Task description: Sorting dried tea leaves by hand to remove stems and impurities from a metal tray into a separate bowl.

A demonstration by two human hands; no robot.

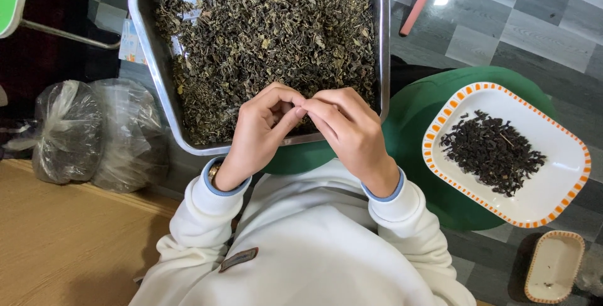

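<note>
Your left hand [260, 131] and right hand [349, 131] are meeting fingertip to fingertip, curled nearly closed; whether they're pinching anything, you cannot tell. They're hovering over the steel tray's [146, 42] near edge, heaped with dried leaves [276, 36]; darker leaves are lying on the orange-rimmed plate [553, 193] beside.

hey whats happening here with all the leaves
A person in a white sweatshirt holds both hands together over the near edge of a metal tray full of dried greenish leaves. The left hand and right hand meet at the fingertips, seemingly pinching something too small to make out. To the person's right, a white plate with an orange-patterned rim carries a smaller pile of darker leaves. Two tied plastic bags sit to the left.
</note>
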